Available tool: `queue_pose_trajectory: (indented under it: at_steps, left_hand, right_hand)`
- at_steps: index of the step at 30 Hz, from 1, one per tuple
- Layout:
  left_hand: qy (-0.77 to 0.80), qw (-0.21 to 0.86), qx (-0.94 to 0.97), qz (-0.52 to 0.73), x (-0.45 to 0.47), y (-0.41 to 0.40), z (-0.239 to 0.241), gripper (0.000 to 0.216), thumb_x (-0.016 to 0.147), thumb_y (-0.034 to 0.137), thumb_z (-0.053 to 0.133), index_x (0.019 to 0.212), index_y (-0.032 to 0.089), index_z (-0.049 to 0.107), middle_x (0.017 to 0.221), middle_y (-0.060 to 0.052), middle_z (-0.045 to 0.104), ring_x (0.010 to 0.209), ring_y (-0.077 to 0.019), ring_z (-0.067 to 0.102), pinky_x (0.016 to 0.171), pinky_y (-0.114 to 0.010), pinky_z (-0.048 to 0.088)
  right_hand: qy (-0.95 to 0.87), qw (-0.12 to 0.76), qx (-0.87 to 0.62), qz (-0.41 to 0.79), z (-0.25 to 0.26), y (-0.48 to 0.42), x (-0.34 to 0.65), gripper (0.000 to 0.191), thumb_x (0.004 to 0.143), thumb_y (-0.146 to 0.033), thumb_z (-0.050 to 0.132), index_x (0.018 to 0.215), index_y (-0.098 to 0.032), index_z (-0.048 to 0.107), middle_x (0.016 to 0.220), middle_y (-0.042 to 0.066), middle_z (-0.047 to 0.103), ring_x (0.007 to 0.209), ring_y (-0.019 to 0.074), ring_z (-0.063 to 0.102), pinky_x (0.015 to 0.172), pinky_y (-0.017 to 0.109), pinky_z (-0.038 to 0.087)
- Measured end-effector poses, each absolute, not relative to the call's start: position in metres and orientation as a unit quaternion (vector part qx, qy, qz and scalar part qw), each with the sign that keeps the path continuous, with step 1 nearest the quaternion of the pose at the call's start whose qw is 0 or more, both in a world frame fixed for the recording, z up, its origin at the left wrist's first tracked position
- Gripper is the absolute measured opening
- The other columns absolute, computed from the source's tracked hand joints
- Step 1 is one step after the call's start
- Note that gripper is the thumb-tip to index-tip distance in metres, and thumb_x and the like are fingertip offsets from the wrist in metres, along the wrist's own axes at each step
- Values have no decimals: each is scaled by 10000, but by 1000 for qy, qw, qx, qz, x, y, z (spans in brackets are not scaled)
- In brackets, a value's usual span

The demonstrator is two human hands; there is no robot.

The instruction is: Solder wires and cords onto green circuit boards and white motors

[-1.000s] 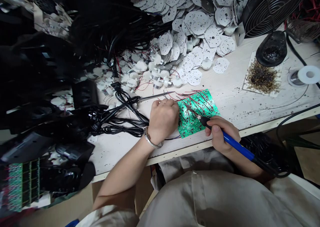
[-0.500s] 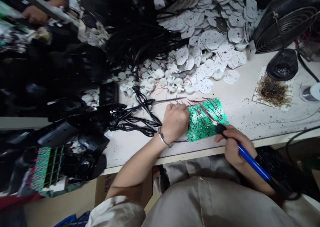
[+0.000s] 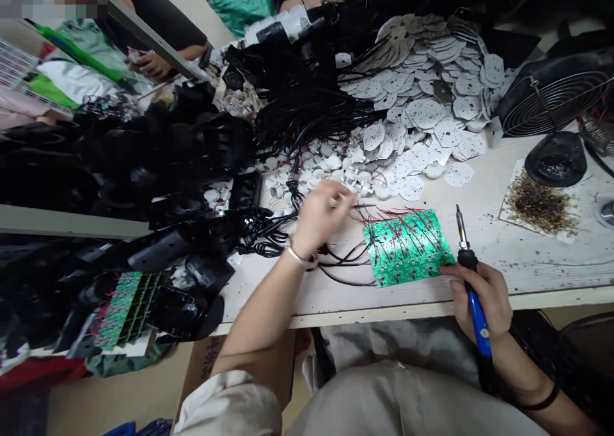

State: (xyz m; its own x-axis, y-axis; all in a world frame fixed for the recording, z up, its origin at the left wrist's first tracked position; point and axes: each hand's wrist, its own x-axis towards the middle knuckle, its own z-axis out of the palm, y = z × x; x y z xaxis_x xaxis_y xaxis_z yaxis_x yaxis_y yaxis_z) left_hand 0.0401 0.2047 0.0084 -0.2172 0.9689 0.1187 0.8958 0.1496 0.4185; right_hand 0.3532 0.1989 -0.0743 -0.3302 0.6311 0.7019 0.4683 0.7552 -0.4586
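Note:
My right hand (image 3: 482,295) is closed around the blue handle of a soldering iron (image 3: 478,324), whose metal tip points up, just right of a green circuit board (image 3: 407,266). A fingertip of that hand is at the board's lower right corner. Many thin red and black wires (image 3: 400,231) stand on the board, which lies flat on the table. My left hand (image 3: 322,217), with a bracelet at the wrist, is over the table left of the board. Its fingers are curled but smeared by motion, so anything in them cannot be made out.
White perforated discs (image 3: 426,113) and small motor-like parts (image 3: 330,161) are heaped behind. Coiled black cables (image 3: 268,238) lie at left, with stacked green boards (image 3: 127,311) beyond. A fan (image 3: 556,97) and a burnt-looking pad (image 3: 542,202) are at right. Other people's hands (image 3: 152,64) show far back.
My left hand has moved up and left, away from the board's left edge. The soldering iron has been drawn off the board to the right and turned more upright. The view has shifted.

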Motion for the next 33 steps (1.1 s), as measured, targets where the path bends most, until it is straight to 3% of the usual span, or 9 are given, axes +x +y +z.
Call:
queue_pose_trajectory:
  at_steps: [3, 6, 11, 13, 17, 20, 24, 29, 33]
  left_hand:
    - [878, -90, 449, 136, -14, 234, 10, 304, 909, 370, 467, 1034, 145, 628, 1090, -170, 641, 1056, -292, 579, 873, -415, 447]
    - [918, -32, 396, 2, -48, 256, 13, 346, 870, 349, 500, 1037, 83, 644, 1075, -246, 646, 1058, -381, 583, 834, -467, 439]
    - [895, -78, 440, 12, -51, 240, 54, 343, 896, 337, 423, 1056, 168, 676, 1155, -149, 654, 1120, -311, 572, 905, -418, 429]
    - [866, -106, 486, 40, -45, 212, 81, 340, 875, 350, 443, 1029, 171, 687, 1075, -126, 673, 1065, -288, 595, 912, -400, 442]
    - [829, 16, 557, 58, -47, 133, 108, 282, 830, 432, 506, 909, 230, 686, 952, -35, 685, 894, -220, 632, 831, -347, 486]
    - [864, 122, 488, 41, -62, 80, 91, 223, 815, 474, 562, 862, 280, 662, 924, 24, 687, 841, -210, 631, 783, -360, 495]
    - [889, 1, 455, -48, -54, 58, 52, 271, 826, 525, 547, 894, 283, 648, 1008, -35, 677, 915, -324, 615, 778, -505, 479]
    - [825, -32, 540, 164, 3, 118, 32, 295, 918, 436, 479, 1011, 201, 631, 1015, -74, 675, 948, -207, 635, 880, -340, 507]
    - [806, 18, 573, 147, 36, 193, 10, 387, 910, 388, 498, 1172, 124, 604, 1116, -129, 676, 1032, -239, 619, 933, -366, 476]
  right_hand:
    - [-813, 476, -326, 86, -74, 199, 354, 483, 823, -115, 637, 1286, -210, 541, 821, 44, 709, 781, 209, 626, 654, 323, 552]
    - [-816, 466, -333, 79, -78, 199, 358, 486, 830, -143, 642, 1295, -238, 537, 836, 36, 709, 779, 207, 638, 676, 328, 563]
    - [-823, 462, -322, 81, -83, 199, 360, 541, 830, -131, 646, 1347, -218, 510, 833, 53, 711, 779, 219, 625, 681, 328, 557]
    - [-822, 468, -314, 79, -83, 199, 359, 572, 821, -113, 656, 1363, -205, 500, 819, 55, 707, 776, 222, 613, 676, 323, 548]
    - [-820, 464, -326, 76, -83, 198, 357, 543, 834, -128, 649, 1351, -217, 511, 821, 46, 701, 772, 219, 605, 680, 326, 547]
    - [-817, 467, -326, 94, -82, 199, 356, 530, 820, -107, 654, 1323, -215, 529, 843, 50, 693, 806, 216, 616, 687, 323, 552]
    - [-818, 464, -322, 108, -79, 201, 356, 499, 803, -92, 658, 1277, -209, 554, 867, 60, 679, 817, 212, 613, 676, 321, 551]
    - [-823, 469, -309, 87, -75, 202, 355, 501, 799, -73, 648, 1275, -192, 549, 840, 57, 675, 812, 207, 599, 665, 306, 541]
    - [-822, 464, -322, 76, -76, 201, 354, 475, 815, -103, 642, 1270, -204, 550, 852, 55, 666, 826, 197, 605, 672, 290, 544]
